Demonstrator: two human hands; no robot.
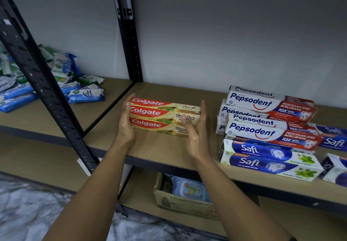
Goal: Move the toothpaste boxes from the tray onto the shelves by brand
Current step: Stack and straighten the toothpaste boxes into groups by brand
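From my feed: both forearms reach in from below, over the lower shelf, where a cardboard box (178, 201) holds a blue pack.

Left hand (125, 126) is flat against the left end of the Colgate boxes (161, 115). Right hand (195, 133) is flat against their right end. Fingers (202, 109) on both sides are straight and together, squeezing the stack between the palms rather than curling round it. The right thumb lies across the front face.

There are three Colgate boxes, piled lengthwise on the middle shelf (159, 148), left part, apart from the other brands. Safi boxes (266, 159) sit at the front right, with Pepsodent boxes (270, 107) piled behind them. More Safi runs off the right edge. Wipe packs (78, 88) lie in the far left bay.

Step, as I judge it: squaring up the Colgate pile once placed. The tray is not in view, so I can't tell what's left on it.

Next move: let go cleanly without nudging the pile, go back to the tray, read the brand, and add the box to the matching group.
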